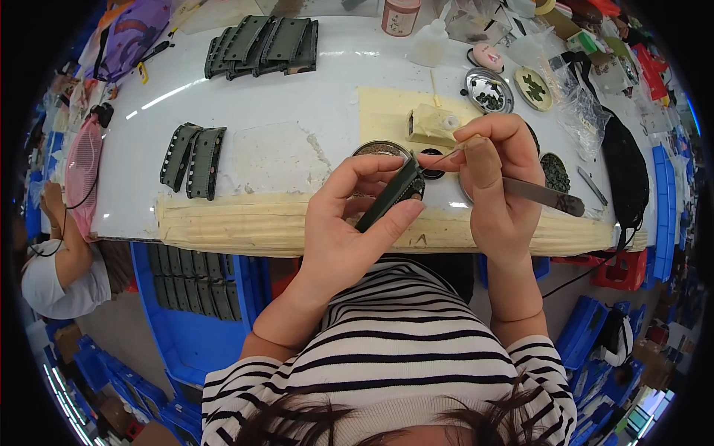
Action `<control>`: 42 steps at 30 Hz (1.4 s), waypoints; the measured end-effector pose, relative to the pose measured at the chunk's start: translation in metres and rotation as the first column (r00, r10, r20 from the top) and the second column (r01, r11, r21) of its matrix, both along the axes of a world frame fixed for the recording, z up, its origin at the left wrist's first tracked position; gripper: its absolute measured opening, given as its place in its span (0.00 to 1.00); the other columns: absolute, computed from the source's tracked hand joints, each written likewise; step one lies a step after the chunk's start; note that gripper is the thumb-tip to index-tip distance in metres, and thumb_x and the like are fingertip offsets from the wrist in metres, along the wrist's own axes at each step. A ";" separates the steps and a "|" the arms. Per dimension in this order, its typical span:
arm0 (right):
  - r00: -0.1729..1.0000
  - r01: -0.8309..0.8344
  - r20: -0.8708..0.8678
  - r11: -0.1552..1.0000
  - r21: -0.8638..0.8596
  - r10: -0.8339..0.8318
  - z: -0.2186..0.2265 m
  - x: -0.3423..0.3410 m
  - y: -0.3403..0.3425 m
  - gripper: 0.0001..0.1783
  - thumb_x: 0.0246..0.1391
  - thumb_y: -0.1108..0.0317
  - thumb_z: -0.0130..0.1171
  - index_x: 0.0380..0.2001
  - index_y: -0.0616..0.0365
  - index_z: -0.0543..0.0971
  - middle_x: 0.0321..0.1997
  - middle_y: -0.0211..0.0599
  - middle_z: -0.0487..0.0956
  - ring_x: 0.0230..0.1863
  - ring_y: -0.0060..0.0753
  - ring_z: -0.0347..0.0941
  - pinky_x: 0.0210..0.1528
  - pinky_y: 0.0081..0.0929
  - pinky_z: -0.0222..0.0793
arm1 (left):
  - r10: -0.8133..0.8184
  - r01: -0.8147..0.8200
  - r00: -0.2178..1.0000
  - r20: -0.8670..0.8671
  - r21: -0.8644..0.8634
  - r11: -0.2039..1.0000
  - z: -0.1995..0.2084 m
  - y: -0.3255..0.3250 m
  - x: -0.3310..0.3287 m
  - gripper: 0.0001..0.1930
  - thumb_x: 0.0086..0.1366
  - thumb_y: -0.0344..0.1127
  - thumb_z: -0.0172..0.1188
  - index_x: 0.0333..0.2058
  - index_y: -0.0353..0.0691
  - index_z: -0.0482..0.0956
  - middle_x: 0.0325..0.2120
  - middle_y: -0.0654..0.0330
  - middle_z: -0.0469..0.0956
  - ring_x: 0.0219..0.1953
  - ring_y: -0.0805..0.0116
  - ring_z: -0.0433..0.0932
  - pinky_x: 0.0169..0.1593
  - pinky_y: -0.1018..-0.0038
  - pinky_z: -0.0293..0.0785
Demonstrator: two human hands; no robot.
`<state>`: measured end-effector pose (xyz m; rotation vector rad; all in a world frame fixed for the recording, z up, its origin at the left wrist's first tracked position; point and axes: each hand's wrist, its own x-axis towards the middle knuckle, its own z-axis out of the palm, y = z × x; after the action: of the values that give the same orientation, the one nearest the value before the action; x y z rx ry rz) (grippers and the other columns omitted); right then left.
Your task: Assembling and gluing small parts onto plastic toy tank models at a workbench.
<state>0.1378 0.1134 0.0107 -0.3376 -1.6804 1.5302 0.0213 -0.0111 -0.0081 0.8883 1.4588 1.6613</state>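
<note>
Left hand: green piece gripped in fingers, seemingly unfinished
Right hand: tweezers pinched
Stacked pieces: finished or waiting, can't be told

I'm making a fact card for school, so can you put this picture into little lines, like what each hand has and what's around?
Left hand: holds a green strip
Right hand: thin tool at the fingertips; metal tool sticking out to the right
Table, left: two strips
Table, back: stacked strips, white bottle
Table, right: green bits
Below: blue bin with more strips
</note>
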 end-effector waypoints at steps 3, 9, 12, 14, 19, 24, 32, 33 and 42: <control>1.000 0.006 0.007 1.000 0.015 -0.006 -0.002 -0.001 -0.001 0.11 0.62 0.67 0.52 0.39 0.67 0.70 0.36 0.36 0.74 0.35 0.25 0.79 0.38 0.19 0.76 | -0.014 0.015 1.000 0.003 -0.026 1.000 0.001 -0.003 0.000 0.21 0.55 0.27 0.65 0.48 0.34 0.72 0.41 0.59 0.74 0.43 0.75 0.72 0.44 0.78 0.72; 1.000 0.017 -0.017 1.000 -0.023 -0.017 0.000 -0.002 -0.001 0.10 0.63 0.69 0.50 0.39 0.68 0.70 0.36 0.36 0.73 0.34 0.23 0.77 0.38 0.20 0.77 | 0.001 -0.001 1.000 -0.005 0.001 1.000 -0.002 -0.001 -0.001 0.21 0.56 0.31 0.67 0.48 0.35 0.72 0.36 0.62 0.77 0.40 0.75 0.75 0.43 0.77 0.73; 0.994 0.104 -0.034 0.995 0.009 -0.104 0.001 -0.001 0.007 0.10 0.63 0.70 0.49 0.39 0.69 0.70 0.37 0.36 0.72 0.31 0.20 0.75 0.38 0.21 0.78 | -0.014 0.014 0.999 0.046 0.010 1.000 -0.005 0.000 -0.001 0.22 0.56 0.31 0.67 0.49 0.35 0.72 0.39 0.60 0.76 0.40 0.74 0.75 0.45 0.77 0.72; 0.975 0.215 -0.064 0.975 0.053 -0.211 0.001 -0.003 0.016 0.09 0.62 0.71 0.50 0.37 0.69 0.72 0.35 0.33 0.73 0.26 0.17 0.70 0.35 0.19 0.77 | -0.037 0.034 0.996 0.086 0.036 0.999 -0.007 -0.002 -0.003 0.22 0.59 0.30 0.64 0.51 0.34 0.69 0.42 0.58 0.75 0.41 0.73 0.75 0.48 0.76 0.71; 0.844 0.373 0.121 0.735 0.567 -0.522 -0.006 -0.004 0.042 0.04 0.53 0.77 0.59 0.33 0.64 0.75 0.29 0.34 0.73 0.22 0.24 0.69 0.24 0.23 0.66 | -0.171 0.091 0.920 0.352 0.230 0.969 -0.017 0.001 -0.005 0.23 0.70 0.40 0.48 0.57 0.31 0.61 0.49 0.49 0.72 0.50 0.63 0.74 0.54 0.67 0.72; 0.801 0.255 0.253 0.691 0.676 -0.543 -0.009 -0.005 0.039 0.05 0.51 0.76 0.60 0.33 0.61 0.75 0.30 0.38 0.73 0.24 0.35 0.71 0.26 0.28 0.66 | -0.319 0.168 0.795 0.516 0.318 0.933 -0.016 0.002 -0.009 0.29 0.71 0.51 0.40 0.60 0.32 0.57 0.53 0.43 0.69 0.51 0.54 0.74 0.57 0.58 0.69; 0.790 0.289 0.259 0.709 0.643 -0.556 0.002 -0.002 0.031 0.13 0.48 0.77 0.62 0.39 0.60 0.79 0.29 0.36 0.72 0.24 0.29 0.69 0.23 0.24 0.63 | -0.308 0.165 0.831 0.464 0.324 0.932 -0.018 -0.002 -0.009 0.29 0.71 0.51 0.40 0.60 0.31 0.57 0.53 0.42 0.69 0.52 0.52 0.74 0.57 0.58 0.68; 0.803 0.298 0.216 0.689 0.661 -0.555 0.003 0.000 0.031 0.13 0.48 0.77 0.63 0.39 0.60 0.79 0.28 0.35 0.72 0.23 0.27 0.67 0.22 0.22 0.61 | -0.315 0.169 0.833 0.455 0.333 0.928 -0.019 -0.002 -0.009 0.29 0.71 0.51 0.41 0.59 0.31 0.57 0.53 0.42 0.69 0.52 0.52 0.74 0.57 0.58 0.68; 0.879 0.289 0.093 0.678 0.675 -0.467 0.013 0.014 0.015 0.13 0.45 0.78 0.65 0.38 0.59 0.81 0.28 0.30 0.71 0.18 0.16 0.56 0.19 0.15 0.52 | -0.340 0.209 0.865 0.369 0.351 0.913 -0.018 -0.001 -0.012 0.29 0.71 0.51 0.41 0.60 0.32 0.57 0.52 0.40 0.70 0.52 0.49 0.74 0.57 0.56 0.68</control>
<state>0.1514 0.1286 0.0242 -0.4918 -2.0666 0.5413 0.0097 -0.0123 -0.0261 0.7871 0.7545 1.7416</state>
